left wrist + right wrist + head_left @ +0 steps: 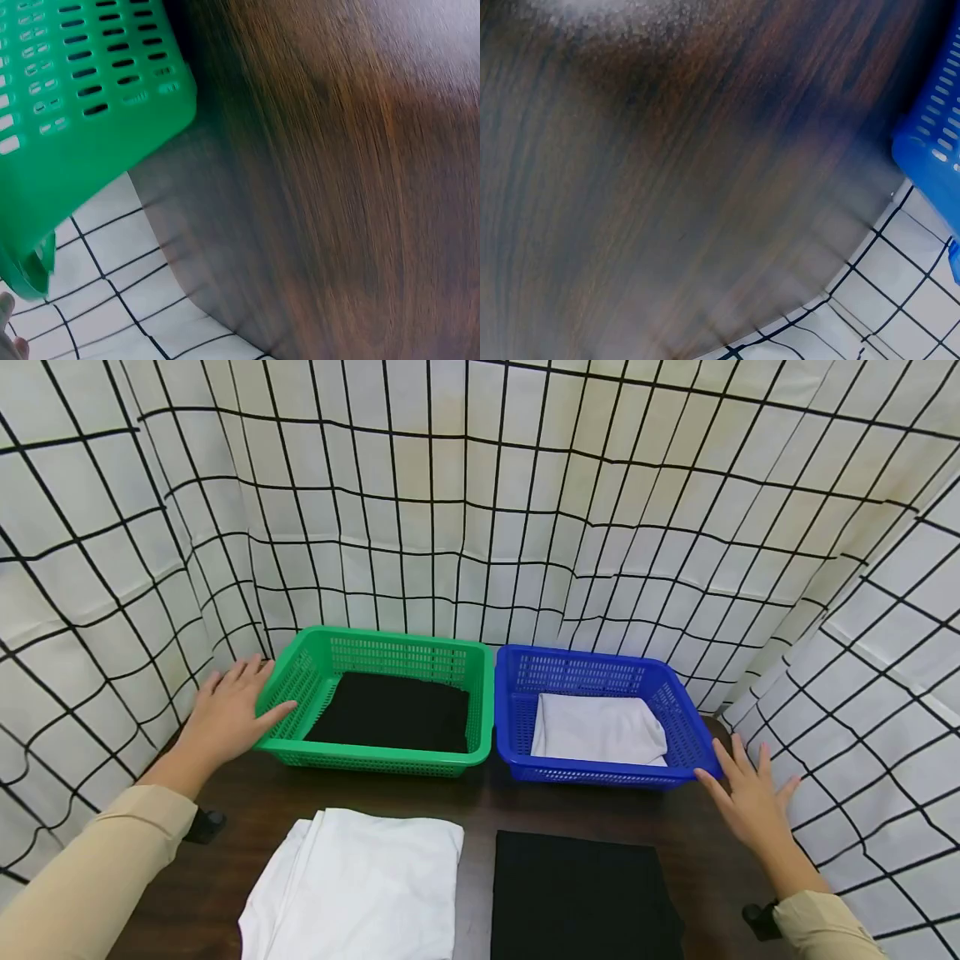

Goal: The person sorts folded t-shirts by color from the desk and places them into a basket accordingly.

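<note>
My left hand (232,714), fingers spread, is at the left end of a green basket (375,760), with its thumb over the rim. A folded black cloth (393,712) lies inside that basket. On the other side, my right hand (752,797) has its fingers spread by the front right corner of a blue basket (592,774), which holds a folded white cloth (596,728). In the left wrist view only fingertips (9,330) show below the green basket's rim; the right wrist view shows no part of the hand.
A folded white cloth pile (367,885) lies in front of the green basket, and a folded black cloth (581,893) in front of the blue one. All stand on a dark wooden table (472,806). White sheeting with a black grid (495,518) encloses the back and sides.
</note>
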The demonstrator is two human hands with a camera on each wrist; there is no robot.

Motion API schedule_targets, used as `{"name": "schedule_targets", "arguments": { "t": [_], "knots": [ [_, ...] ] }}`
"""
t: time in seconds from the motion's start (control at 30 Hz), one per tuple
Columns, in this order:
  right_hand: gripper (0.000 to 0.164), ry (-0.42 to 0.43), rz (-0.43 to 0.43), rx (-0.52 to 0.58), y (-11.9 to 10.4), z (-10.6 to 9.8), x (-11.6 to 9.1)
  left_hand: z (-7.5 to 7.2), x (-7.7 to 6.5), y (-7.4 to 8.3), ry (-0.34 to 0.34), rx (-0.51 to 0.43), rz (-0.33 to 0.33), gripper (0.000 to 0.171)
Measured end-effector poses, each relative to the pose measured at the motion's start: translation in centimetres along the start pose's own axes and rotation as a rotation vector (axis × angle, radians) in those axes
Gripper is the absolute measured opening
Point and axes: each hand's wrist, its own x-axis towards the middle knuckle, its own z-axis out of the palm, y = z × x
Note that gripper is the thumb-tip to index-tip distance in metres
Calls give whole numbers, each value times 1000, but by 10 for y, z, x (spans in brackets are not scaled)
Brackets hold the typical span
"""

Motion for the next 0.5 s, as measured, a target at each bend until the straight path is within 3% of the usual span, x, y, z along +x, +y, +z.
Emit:
{"name": "schedule_targets", "arguments": {
  "t": [0.5],
  "knots": [
    [72, 24, -86, -19, -9, 7, -3, 2, 3, 24, -8, -60, 25, 85]
  ]
}}
